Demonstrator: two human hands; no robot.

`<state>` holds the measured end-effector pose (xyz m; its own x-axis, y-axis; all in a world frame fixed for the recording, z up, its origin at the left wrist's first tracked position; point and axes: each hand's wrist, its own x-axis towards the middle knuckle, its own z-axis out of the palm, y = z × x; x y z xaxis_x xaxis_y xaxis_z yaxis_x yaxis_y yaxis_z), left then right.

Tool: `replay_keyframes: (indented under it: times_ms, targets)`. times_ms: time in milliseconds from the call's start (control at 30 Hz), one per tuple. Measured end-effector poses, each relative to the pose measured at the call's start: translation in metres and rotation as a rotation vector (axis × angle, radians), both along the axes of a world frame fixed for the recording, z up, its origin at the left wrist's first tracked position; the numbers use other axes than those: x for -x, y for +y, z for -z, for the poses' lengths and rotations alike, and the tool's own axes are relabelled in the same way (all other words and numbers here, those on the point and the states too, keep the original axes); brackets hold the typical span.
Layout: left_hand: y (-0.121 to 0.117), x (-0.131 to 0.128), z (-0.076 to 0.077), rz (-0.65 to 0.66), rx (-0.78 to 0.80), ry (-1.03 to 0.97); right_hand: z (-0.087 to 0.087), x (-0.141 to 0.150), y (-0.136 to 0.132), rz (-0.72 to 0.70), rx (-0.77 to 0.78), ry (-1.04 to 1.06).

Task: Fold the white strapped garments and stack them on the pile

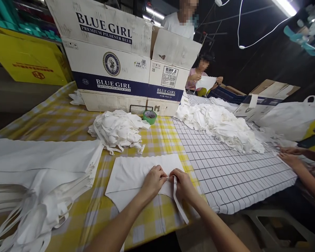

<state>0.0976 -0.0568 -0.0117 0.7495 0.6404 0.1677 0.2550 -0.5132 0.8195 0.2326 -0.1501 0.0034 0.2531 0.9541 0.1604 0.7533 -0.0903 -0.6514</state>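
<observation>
A white fabric garment piece [131, 175] with a wavy top edge lies flat on the yellow checked tablecloth [157, 224] in front of me. My left hand [155, 180] pinches the garment near its right side, fingertips pressed together. Close beside it, my right hand [183, 184] is also closed in a pinch at the same spot. A narrow white strap [179, 204] hangs from the right fingers toward the table's front edge. What exactly sits between the fingertips is too small to see.
Stacked white garments [42, 157] lie at left. A white fabric heap [118, 127], green tape roll [149, 117] and large beer carton [112, 63] stand ahead. Beyond a larger white pile [220, 122], a seated person holds fabric [206, 83]. Another person's hands [291, 155] are at right.
</observation>
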Motion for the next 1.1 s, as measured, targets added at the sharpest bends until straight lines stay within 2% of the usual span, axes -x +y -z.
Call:
replay_keyframes:
  times_ms: [267,467,767,933,1100]
  targets:
    - [0.001,-0.001,0.004,-0.006,-0.02,0.012,-0.005,-0.003,0.006,-0.037,0.046,-0.021]
    - [0.0,0.0,0.005,0.006,-0.037,0.012,-0.01,-0.004,0.011,-0.118,0.058,-0.044]
    - [-0.003,-0.002,0.009,-0.04,-0.057,0.002,-0.007,0.001,0.013,-0.161,0.02,-0.115]
    - [-0.004,-0.002,0.009,-0.04,-0.067,0.018,0.001,0.0,0.012,-0.187,-0.047,-0.021]
    - [-0.005,-0.002,0.01,-0.044,-0.046,-0.001,0.001,0.0,0.0,-0.107,-0.109,0.215]
